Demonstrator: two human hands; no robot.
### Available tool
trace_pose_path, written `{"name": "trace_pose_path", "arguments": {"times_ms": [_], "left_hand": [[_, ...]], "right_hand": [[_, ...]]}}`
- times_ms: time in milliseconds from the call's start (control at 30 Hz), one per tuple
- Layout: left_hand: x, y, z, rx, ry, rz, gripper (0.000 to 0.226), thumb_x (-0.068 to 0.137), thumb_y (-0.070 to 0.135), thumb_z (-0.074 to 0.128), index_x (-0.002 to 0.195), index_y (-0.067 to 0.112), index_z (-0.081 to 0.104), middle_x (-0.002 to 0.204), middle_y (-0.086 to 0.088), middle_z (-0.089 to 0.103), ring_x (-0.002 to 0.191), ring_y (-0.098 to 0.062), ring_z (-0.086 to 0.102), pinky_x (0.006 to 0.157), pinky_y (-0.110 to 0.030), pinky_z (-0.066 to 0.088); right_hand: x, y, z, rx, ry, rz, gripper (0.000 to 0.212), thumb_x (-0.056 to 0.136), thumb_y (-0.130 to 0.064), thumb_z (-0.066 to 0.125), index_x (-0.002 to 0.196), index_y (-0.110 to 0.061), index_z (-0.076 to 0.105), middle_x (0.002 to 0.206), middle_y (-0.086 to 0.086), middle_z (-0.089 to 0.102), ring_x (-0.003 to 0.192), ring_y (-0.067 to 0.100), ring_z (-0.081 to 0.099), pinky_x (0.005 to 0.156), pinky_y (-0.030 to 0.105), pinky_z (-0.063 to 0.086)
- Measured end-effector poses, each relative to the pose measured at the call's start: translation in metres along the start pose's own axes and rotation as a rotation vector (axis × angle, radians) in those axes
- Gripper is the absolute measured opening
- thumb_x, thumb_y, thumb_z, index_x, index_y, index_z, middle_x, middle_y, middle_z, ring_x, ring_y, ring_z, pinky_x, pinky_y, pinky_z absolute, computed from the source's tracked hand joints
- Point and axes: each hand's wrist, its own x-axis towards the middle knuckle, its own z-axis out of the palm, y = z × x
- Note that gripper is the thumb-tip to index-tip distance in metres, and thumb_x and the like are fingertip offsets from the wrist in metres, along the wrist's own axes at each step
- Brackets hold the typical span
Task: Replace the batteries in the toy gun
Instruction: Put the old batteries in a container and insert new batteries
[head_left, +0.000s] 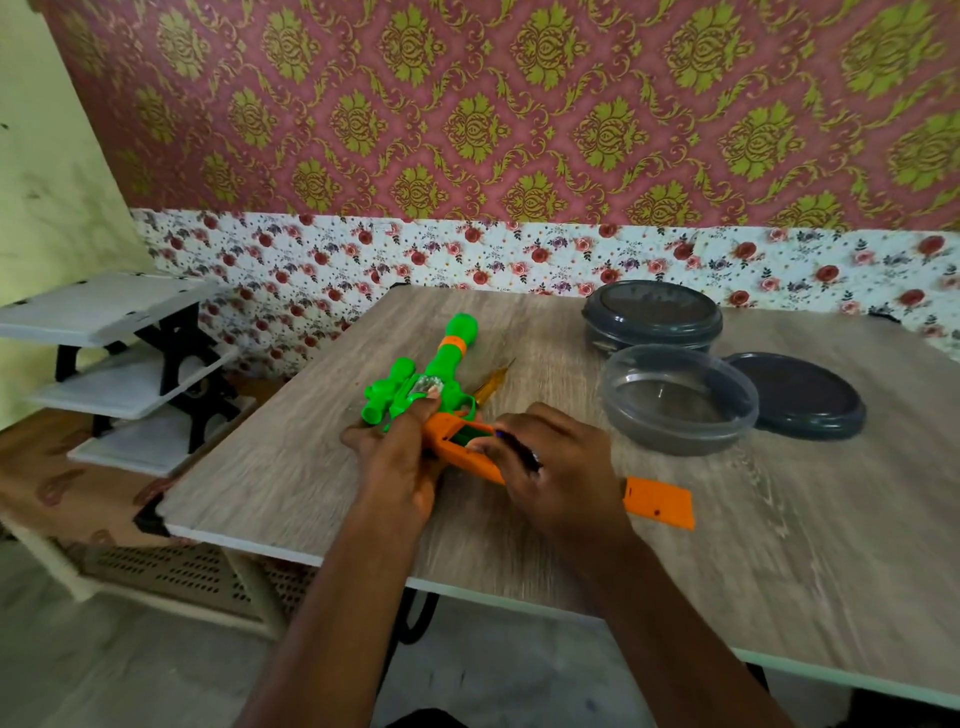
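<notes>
Green-and-orange plastic toy gun (441, 374): lay flat on our wood-grain table (311, 467), near its left edge.
Left hand (400, 467): we gripped its orange handle.
Right hand (558, 467): we pinched a dark slim cylinder (519, 451).
Room: tabletop lay bare front-right.

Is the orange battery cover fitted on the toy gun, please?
No, the orange cover lies on the table, apart from the toy gun.

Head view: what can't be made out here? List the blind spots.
- Battery compartment in the toy gun grip: the fingers of the right hand cover most of it, so it's unclear whether cells are inside.
- Dark object pinched by the right hand: motion-blurred and mostly hidden by fingers, so it can't be identified.
- Lidded container: the tinted lid hides the contents.
- Screwdriver: blurred, near end behind the gun.
</notes>
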Motion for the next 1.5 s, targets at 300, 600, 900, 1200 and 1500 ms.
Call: {"name": "trace_pose_path", "arguments": {"times_ms": [300, 600, 900, 1200, 1500], "left_hand": [[0.004, -0.010, -0.003, -0.071, -0.090, 0.019, 0.070, 0.078, 0.000, 0.079, 0.140, 0.004, 0.045, 0.127, -0.032, 0.062, 0.099, -0.045, 0.073, 0.069, -0.054, 0.061], [0.012, -0.015, -0.005, -0.114, -0.095, 0.051, 0.062, 0.089, -0.006, 0.070, 0.142, -0.004, 0.038, 0.130, -0.033, 0.060, 0.098, -0.047, 0.073, 0.062, -0.049, 0.061], [0.013, -0.015, -0.003, -0.163, -0.113, 0.025, 0.062, 0.090, -0.004, 0.070, 0.143, 0.001, 0.039, 0.127, -0.033, 0.063, 0.092, -0.044, 0.075, 0.061, -0.048, 0.061], [0.020, -0.013, -0.008, -0.254, -0.128, 0.001, 0.066, 0.090, 0.005, 0.071, 0.147, 0.007, 0.038, 0.132, -0.029, 0.063, 0.096, -0.047, 0.073, 0.066, -0.051, 0.061], [0.021, -0.013, -0.006, -0.285, -0.161, -0.072, 0.056, 0.098, 0.005, 0.062, 0.147, 0.010, 0.037, 0.126, -0.032, 0.065, 0.091, -0.042, 0.076, 0.060, -0.048, 0.062]], "right_hand": [[-0.001, -0.005, -0.001, -0.209, -0.070, -0.180, 0.022, 0.097, -0.024, 0.065, 0.092, -0.004, 0.073, 0.085, 0.005, 0.064, 0.058, 0.019, 0.057, 0.044, 0.033, 0.048], [0.009, 0.000, -0.004, 0.044, -0.130, -0.010, 0.015, 0.082, -0.016, 0.083, 0.078, -0.005, 0.074, 0.071, 0.004, 0.067, 0.060, 0.013, 0.059, 0.059, 0.018, 0.043], [0.034, -0.008, -0.007, 0.053, -0.369, 0.353, 0.008, 0.080, -0.023, 0.080, 0.077, -0.017, 0.083, 0.075, -0.001, 0.077, 0.072, 0.014, 0.070, 0.078, 0.037, 0.055], [0.060, -0.027, -0.018, 0.988, -0.123, 1.219, 0.029, 0.094, -0.010, 0.041, 0.089, 0.005, 0.065, 0.062, 0.012, 0.046, 0.036, 0.009, 0.032, 0.036, 0.013, 0.021], [0.065, -0.022, -0.025, 0.689, -0.313, 1.247, 0.012, 0.083, -0.009, 0.071, 0.077, -0.005, 0.061, 0.064, 0.007, 0.042, 0.040, 0.010, 0.031, 0.041, 0.015, 0.020]]}}
